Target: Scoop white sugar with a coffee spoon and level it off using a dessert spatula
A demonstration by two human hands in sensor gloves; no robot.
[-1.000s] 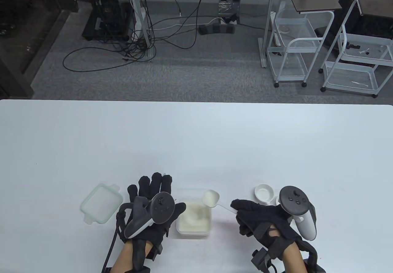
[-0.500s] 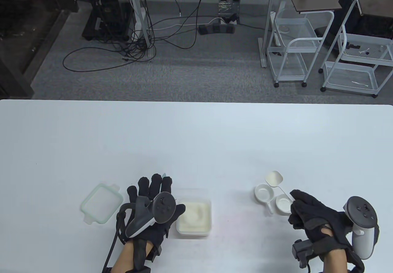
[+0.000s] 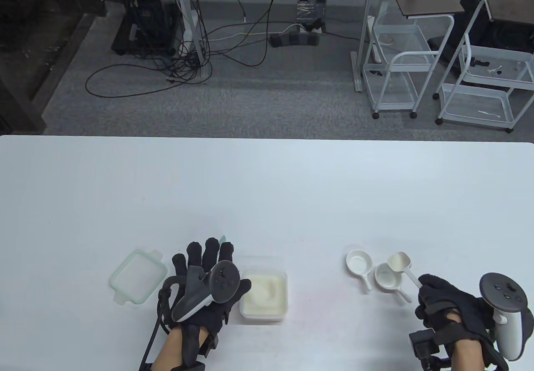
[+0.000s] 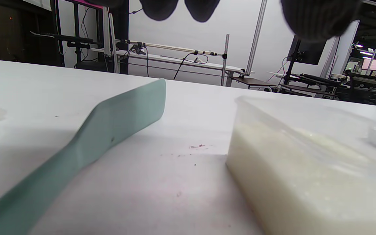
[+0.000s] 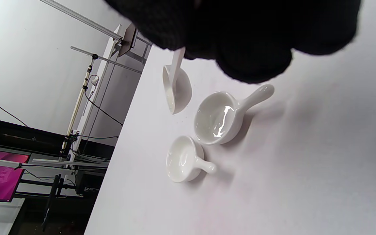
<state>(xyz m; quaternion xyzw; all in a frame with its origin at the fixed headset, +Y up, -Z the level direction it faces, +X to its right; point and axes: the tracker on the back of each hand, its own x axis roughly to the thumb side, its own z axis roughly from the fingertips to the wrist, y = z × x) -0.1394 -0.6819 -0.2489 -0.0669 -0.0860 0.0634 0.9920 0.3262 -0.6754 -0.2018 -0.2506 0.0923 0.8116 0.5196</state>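
- Leftmost, a lid [image 3: 137, 276] lies on the counter [image 3: 267, 187].
- Left hand [image 3: 204, 287], fingers [image 3: 196, 254] spread flat, rests over the green spatula [image 4: 86, 140].
- Sugar tub [image 3: 263, 289] sits just beside it.
- Two white cups [image 3: 358, 262] stand right.
- Right hand [image 3: 446, 304] pinches the spoon [image 3: 401, 262] by its handle.

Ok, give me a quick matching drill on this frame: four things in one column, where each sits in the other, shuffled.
Things:
1. coffee spoon
2. dessert spatula
3. sugar container
4. container lid

Places:
A. far left on the table
B. under the left hand
C. held by the right hand
D. just right of the left hand

Pairs: 1-C, 2-B, 3-D, 4-A
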